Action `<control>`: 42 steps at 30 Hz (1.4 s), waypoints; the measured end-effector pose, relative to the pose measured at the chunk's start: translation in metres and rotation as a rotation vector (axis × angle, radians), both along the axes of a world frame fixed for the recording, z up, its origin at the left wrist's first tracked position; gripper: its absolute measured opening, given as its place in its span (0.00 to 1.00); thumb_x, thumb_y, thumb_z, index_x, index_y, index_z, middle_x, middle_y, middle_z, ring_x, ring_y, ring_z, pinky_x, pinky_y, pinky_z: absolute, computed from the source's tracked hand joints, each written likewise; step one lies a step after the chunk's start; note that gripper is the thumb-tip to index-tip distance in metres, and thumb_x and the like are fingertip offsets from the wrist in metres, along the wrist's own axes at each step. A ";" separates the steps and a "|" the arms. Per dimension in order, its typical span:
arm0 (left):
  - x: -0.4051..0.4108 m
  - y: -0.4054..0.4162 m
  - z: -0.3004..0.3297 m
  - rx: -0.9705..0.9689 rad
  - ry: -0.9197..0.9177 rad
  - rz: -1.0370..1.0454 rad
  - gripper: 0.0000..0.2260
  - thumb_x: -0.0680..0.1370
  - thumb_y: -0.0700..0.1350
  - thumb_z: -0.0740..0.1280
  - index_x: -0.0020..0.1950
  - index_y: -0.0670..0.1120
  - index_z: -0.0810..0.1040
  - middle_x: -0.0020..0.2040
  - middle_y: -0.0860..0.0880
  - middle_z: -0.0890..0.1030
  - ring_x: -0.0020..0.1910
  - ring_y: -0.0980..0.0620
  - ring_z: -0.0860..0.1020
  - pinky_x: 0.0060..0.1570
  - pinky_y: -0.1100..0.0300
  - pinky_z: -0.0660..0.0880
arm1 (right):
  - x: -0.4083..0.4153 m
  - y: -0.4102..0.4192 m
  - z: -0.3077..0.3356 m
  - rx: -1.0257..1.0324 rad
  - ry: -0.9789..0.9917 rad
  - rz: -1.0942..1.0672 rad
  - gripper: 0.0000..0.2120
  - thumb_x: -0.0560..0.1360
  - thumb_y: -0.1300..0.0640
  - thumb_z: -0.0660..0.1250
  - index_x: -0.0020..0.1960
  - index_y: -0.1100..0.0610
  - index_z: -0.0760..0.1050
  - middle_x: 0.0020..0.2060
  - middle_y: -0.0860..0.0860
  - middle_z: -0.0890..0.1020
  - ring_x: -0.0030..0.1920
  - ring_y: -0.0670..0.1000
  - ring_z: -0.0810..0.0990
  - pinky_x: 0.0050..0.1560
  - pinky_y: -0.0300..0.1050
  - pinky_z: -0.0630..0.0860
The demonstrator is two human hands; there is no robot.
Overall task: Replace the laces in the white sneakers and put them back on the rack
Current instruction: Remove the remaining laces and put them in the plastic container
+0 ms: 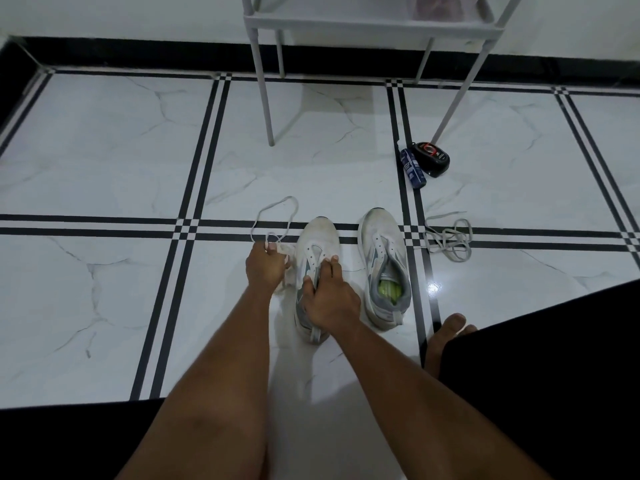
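Observation:
Two white sneakers with grey trim stand side by side on the tiled floor. My right hand (327, 299) grips the tongue and throat of the left sneaker (320, 242), thumb on one side and fingers on the other. My left hand (265, 265) pinches a white lace (273, 211) just left of that shoe; the lace loops away over the floor. The right sneaker (384, 251) has no lace and shows a green insole. A second loose lace (448, 239) lies tangled to its right.
A white metal rack (367, 20) stands at the back on thin legs. A dark blue spray can (412, 168) and a black tin (431, 157) lie by its right front leg. My bare foot (443, 337) rests at the lower right.

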State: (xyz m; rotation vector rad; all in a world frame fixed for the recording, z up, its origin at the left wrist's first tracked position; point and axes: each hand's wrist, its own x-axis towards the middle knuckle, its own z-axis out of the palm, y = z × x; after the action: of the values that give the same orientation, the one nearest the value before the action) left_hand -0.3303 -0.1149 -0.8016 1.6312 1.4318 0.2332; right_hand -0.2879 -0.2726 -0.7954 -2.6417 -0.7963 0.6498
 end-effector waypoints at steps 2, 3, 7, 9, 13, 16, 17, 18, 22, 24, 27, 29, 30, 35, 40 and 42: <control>-0.004 0.001 -0.004 0.113 0.030 -0.062 0.11 0.85 0.55 0.60 0.56 0.48 0.75 0.51 0.46 0.83 0.50 0.42 0.81 0.49 0.52 0.74 | 0.000 0.001 -0.001 0.003 -0.013 0.003 0.34 0.85 0.38 0.53 0.84 0.57 0.56 0.86 0.56 0.54 0.66 0.65 0.79 0.64 0.59 0.76; -0.004 0.002 -0.002 0.184 0.056 -0.082 0.11 0.85 0.55 0.61 0.57 0.48 0.75 0.52 0.46 0.83 0.52 0.42 0.80 0.49 0.54 0.72 | 0.000 0.001 -0.001 0.002 -0.014 -0.001 0.34 0.85 0.38 0.53 0.84 0.57 0.56 0.86 0.56 0.54 0.66 0.65 0.79 0.64 0.59 0.76; -0.004 0.022 -0.008 0.221 0.182 -0.287 0.26 0.82 0.52 0.68 0.78 0.48 0.67 0.78 0.45 0.68 0.75 0.42 0.69 0.66 0.47 0.71 | 0.000 0.001 -0.003 0.002 -0.004 -0.008 0.34 0.85 0.39 0.54 0.85 0.57 0.56 0.86 0.55 0.54 0.67 0.65 0.79 0.66 0.59 0.75; -0.005 0.035 -0.015 0.203 0.315 -0.557 0.31 0.82 0.55 0.66 0.83 0.54 0.60 0.85 0.48 0.54 0.81 0.42 0.58 0.74 0.40 0.66 | 0.000 0.001 -0.003 0.005 -0.005 -0.004 0.34 0.85 0.38 0.54 0.85 0.57 0.56 0.86 0.55 0.54 0.67 0.65 0.79 0.66 0.59 0.75; -0.014 0.028 -0.018 0.240 0.364 -0.656 0.24 0.77 0.57 0.67 0.73 0.54 0.77 0.75 0.46 0.71 0.73 0.41 0.71 0.67 0.44 0.74 | 0.000 0.001 -0.004 0.003 -0.015 -0.004 0.35 0.85 0.38 0.53 0.84 0.57 0.57 0.86 0.56 0.54 0.65 0.65 0.80 0.64 0.59 0.77; -0.033 0.005 -0.013 0.304 0.278 -0.584 0.24 0.72 0.61 0.71 0.66 0.53 0.80 0.64 0.48 0.75 0.65 0.44 0.76 0.59 0.46 0.78 | 0.000 0.002 -0.003 -0.001 -0.009 -0.006 0.35 0.85 0.38 0.53 0.84 0.57 0.56 0.86 0.56 0.54 0.66 0.66 0.79 0.65 0.59 0.76; -0.037 -0.001 -0.014 0.293 0.249 -0.580 0.28 0.71 0.60 0.73 0.68 0.53 0.78 0.66 0.48 0.73 0.66 0.45 0.74 0.59 0.46 0.77 | 0.000 0.002 -0.002 -0.002 -0.004 -0.012 0.35 0.85 0.38 0.52 0.84 0.57 0.56 0.86 0.56 0.54 0.66 0.66 0.79 0.65 0.59 0.76; -0.040 -0.003 -0.016 0.280 0.231 -0.570 0.32 0.69 0.58 0.76 0.72 0.52 0.75 0.70 0.48 0.70 0.69 0.44 0.72 0.61 0.45 0.76 | 0.000 0.003 -0.001 -0.004 0.003 -0.014 0.35 0.85 0.38 0.52 0.84 0.57 0.56 0.86 0.55 0.53 0.67 0.65 0.79 0.65 0.59 0.76; -0.042 0.003 -0.013 0.229 0.371 -0.613 0.52 0.65 0.59 0.83 0.82 0.55 0.59 0.81 0.47 0.55 0.76 0.41 0.59 0.68 0.39 0.71 | 0.001 0.003 0.000 -0.008 0.012 -0.013 0.35 0.85 0.38 0.52 0.85 0.57 0.55 0.86 0.55 0.52 0.68 0.65 0.78 0.66 0.59 0.75; -0.041 0.010 -0.014 0.229 0.437 -0.648 0.48 0.66 0.55 0.84 0.81 0.56 0.63 0.77 0.44 0.59 0.73 0.40 0.63 0.67 0.42 0.72 | 0.001 0.002 0.000 -0.001 0.023 -0.012 0.35 0.85 0.38 0.51 0.85 0.56 0.54 0.86 0.55 0.52 0.69 0.65 0.78 0.67 0.59 0.74; -0.039 0.016 -0.025 0.303 0.325 -0.598 0.21 0.73 0.45 0.78 0.64 0.46 0.80 0.60 0.41 0.74 0.58 0.38 0.78 0.51 0.49 0.74 | 0.002 0.003 -0.001 0.004 0.027 -0.010 0.35 0.85 0.37 0.51 0.85 0.56 0.54 0.86 0.54 0.52 0.69 0.65 0.77 0.68 0.59 0.75; -0.038 0.012 -0.029 0.349 0.312 -0.564 0.07 0.75 0.41 0.74 0.52 0.43 0.83 0.50 0.41 0.80 0.50 0.38 0.81 0.43 0.54 0.71 | 0.002 0.003 -0.001 0.007 0.028 -0.009 0.35 0.85 0.37 0.51 0.85 0.56 0.55 0.86 0.55 0.52 0.69 0.64 0.78 0.67 0.59 0.75; -0.036 0.009 -0.028 0.350 0.322 -0.549 0.03 0.75 0.40 0.73 0.48 0.42 0.84 0.47 0.42 0.81 0.47 0.39 0.81 0.41 0.56 0.69 | 0.003 0.004 0.001 0.003 0.032 -0.009 0.35 0.85 0.37 0.51 0.85 0.56 0.55 0.86 0.55 0.52 0.69 0.64 0.77 0.68 0.59 0.75; -0.021 0.023 0.001 0.200 0.431 -0.528 0.05 0.73 0.43 0.75 0.44 0.42 0.85 0.44 0.44 0.84 0.48 0.41 0.83 0.41 0.56 0.73 | 0.016 0.005 0.010 -0.003 0.204 0.006 0.39 0.82 0.35 0.58 0.85 0.56 0.54 0.86 0.53 0.51 0.76 0.62 0.71 0.73 0.58 0.71; 0.022 0.049 0.085 0.061 0.515 -0.793 0.06 0.72 0.37 0.76 0.48 0.37 0.86 0.44 0.41 0.87 0.46 0.44 0.87 0.50 0.53 0.84 | 0.068 0.011 0.043 0.061 0.455 -0.047 0.60 0.54 0.26 0.82 0.77 0.54 0.67 0.72 0.51 0.74 0.70 0.55 0.77 0.66 0.54 0.78; 0.043 0.049 0.128 -0.042 0.464 -0.852 0.05 0.71 0.34 0.77 0.47 0.37 0.87 0.41 0.43 0.87 0.41 0.47 0.87 0.47 0.55 0.85 | 0.085 0.010 0.063 0.220 0.512 -0.057 0.76 0.46 0.27 0.85 0.84 0.48 0.54 0.80 0.46 0.67 0.77 0.51 0.69 0.74 0.55 0.74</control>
State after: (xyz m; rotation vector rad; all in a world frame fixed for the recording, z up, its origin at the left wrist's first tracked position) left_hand -0.2869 -0.0662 -0.6733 2.1874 0.9102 -0.6914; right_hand -0.2033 -0.2622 -0.7324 -2.1498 -0.5951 1.0914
